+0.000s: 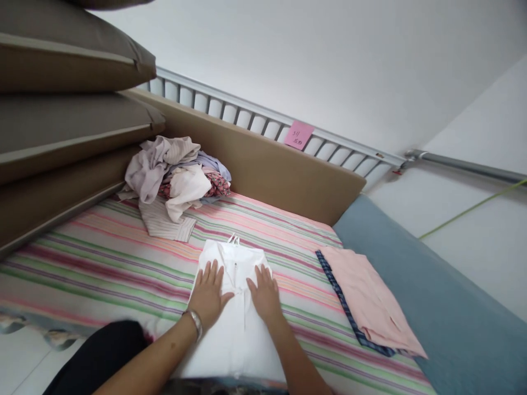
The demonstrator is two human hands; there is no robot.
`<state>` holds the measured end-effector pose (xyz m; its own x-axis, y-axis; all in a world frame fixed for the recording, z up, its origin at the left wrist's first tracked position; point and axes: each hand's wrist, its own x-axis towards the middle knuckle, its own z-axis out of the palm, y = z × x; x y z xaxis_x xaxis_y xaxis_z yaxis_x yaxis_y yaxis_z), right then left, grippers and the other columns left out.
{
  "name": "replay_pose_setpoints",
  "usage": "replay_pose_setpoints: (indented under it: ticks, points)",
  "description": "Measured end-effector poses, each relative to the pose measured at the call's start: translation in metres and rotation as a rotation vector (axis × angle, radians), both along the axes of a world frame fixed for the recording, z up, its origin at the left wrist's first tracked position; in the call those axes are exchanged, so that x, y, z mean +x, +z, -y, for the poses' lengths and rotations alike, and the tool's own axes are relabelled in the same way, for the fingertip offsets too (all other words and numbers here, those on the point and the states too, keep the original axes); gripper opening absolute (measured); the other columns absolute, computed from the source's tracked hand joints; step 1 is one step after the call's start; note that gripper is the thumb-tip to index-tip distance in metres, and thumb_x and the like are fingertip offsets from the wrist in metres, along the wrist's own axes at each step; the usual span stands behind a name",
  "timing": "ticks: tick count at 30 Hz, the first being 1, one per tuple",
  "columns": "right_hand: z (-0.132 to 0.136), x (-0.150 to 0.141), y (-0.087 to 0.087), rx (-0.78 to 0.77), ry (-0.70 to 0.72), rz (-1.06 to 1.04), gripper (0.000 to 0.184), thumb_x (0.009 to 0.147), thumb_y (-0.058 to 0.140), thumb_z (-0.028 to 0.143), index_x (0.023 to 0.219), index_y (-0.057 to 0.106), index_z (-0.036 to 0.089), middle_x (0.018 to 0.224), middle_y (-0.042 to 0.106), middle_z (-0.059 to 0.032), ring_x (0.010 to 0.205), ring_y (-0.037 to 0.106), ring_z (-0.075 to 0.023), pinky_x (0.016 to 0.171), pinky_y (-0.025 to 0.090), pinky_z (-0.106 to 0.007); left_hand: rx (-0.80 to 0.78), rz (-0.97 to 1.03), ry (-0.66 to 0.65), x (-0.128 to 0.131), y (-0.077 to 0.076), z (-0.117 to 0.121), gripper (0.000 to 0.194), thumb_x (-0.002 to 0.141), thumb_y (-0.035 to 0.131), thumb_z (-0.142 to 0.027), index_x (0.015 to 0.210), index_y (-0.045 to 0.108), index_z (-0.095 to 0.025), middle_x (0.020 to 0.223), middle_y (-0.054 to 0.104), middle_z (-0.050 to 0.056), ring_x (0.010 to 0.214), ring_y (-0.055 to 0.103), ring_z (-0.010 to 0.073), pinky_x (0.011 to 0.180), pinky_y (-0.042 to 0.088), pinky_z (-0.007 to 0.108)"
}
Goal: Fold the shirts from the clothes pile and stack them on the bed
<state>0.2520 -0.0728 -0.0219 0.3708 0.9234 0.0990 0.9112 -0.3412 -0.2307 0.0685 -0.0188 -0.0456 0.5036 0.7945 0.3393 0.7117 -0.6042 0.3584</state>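
A white garment (242, 329) with a drawstring at its top lies flat on the striped sheet in front of me. My left hand (209, 291) rests palm down on its upper left part, fingers spread, with a silver bracelet at the wrist. On the upper right part lies my right hand (265, 293), also flat with fingers stretched out. Neither hand grips the cloth. To the right, a folded pink garment (366, 291) lies on top of a dark blue plaid one (340, 299).
A heap of crumpled clothes (177, 175) sits at the back left, beside stacked brown cushions (74, 120). A brown board (263, 153) and a metal rail run along the back, with a pink note (299, 135) on the rail. Striped sheet (123, 258) covers the bed.
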Motion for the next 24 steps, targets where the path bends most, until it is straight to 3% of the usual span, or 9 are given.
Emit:
replay_pose_setpoints:
  ticks: [4,9,12,15,17,20,22,24]
  points:
    - [-0.001,0.001,-0.017,-0.038,-0.005,0.076,0.059,0.088,0.025,0.051,0.137,0.032,0.019,0.146,0.021,-0.0055,0.136,0.013,-0.0220,0.109,0.013,-0.045,-0.003,-0.115,-0.007,0.001,-0.008,0.000,0.072,0.082,0.033,-0.061,0.137,0.034,-0.013,0.146,0.021,0.015,0.134,0.013,0.0336,0.105,0.019,0.051]
    - [0.001,0.001,-0.024,0.008,-0.002,0.093,0.058,0.088,0.026,0.052,0.137,0.030,0.022,0.147,0.019,-0.0038,0.136,0.012,-0.0212,0.109,0.013,-0.044,-0.002,-0.169,0.000,0.001,-0.009,-0.002,0.071,0.083,0.033,-0.060,0.138,0.030,-0.015,0.146,0.017,0.015,0.135,0.010,0.0335,0.106,0.016,0.051]
    - [-0.003,0.000,-0.022,0.055,-0.007,0.049,0.056,0.087,0.029,0.052,0.136,0.032,0.024,0.146,0.021,-0.0038,0.136,0.014,-0.0217,0.109,0.014,-0.044,0.001,-0.165,0.000,0.003,-0.012,-0.004,0.071,0.082,0.036,-0.059,0.137,0.033,-0.014,0.146,0.016,0.015,0.135,0.010,0.0336,0.106,0.016,0.051]
    - [0.001,-0.001,-0.007,0.066,-0.004,-0.059,0.052,0.086,0.035,0.047,0.133,0.039,0.024,0.145,0.026,-0.0063,0.135,0.019,-0.0234,0.108,0.017,-0.046,-0.024,-0.133,-0.010,0.001,-0.016,-0.008,0.070,0.081,0.039,-0.058,0.135,0.036,-0.014,0.146,0.019,0.014,0.135,0.013,0.0332,0.106,0.017,0.051]
    - [0.018,-0.004,0.007,0.108,-0.017,-0.164,0.051,0.084,0.041,0.042,0.130,0.044,0.020,0.143,0.029,-0.0097,0.133,0.022,-0.0253,0.107,0.020,-0.046,-0.064,-0.080,-0.039,-0.007,-0.020,-0.010,0.066,0.081,0.039,-0.056,0.134,0.039,-0.016,0.145,0.023,0.011,0.134,0.017,0.0315,0.106,0.019,0.051]
    - [0.069,-0.018,0.018,0.313,-0.015,-0.387,0.045,0.081,0.045,0.040,0.120,0.054,0.022,0.137,0.041,-0.0085,0.128,0.033,-0.0240,0.107,0.025,-0.041,-0.173,0.108,-0.067,-0.033,-0.029,-0.009,0.066,0.077,0.044,-0.054,0.130,0.045,-0.015,0.141,0.033,0.010,0.132,0.026,0.0292,0.107,0.024,0.048]
    - [0.107,-0.032,0.012,0.388,-0.043,-0.684,0.034,0.078,0.047,0.046,0.103,0.063,0.031,0.117,0.059,-0.0032,0.115,0.049,-0.0223,0.102,0.035,-0.038,-0.303,0.316,-0.046,-0.058,-0.037,-0.002,0.068,0.070,0.051,-0.054,0.126,0.047,-0.015,0.138,0.039,0.010,0.129,0.033,0.0278,0.107,0.027,0.043]
    - [0.136,-0.048,-0.002,0.339,-0.136,-1.015,0.027,0.072,0.050,0.055,0.083,0.066,0.037,0.088,0.068,0.0002,0.096,0.060,-0.0234,0.088,0.046,-0.039,-0.508,0.538,0.035,-0.082,-0.044,0.008,0.069,0.064,0.057,-0.055,0.122,0.049,-0.017,0.133,0.047,0.009,0.122,0.043,0.0276,0.104,0.035,0.039]
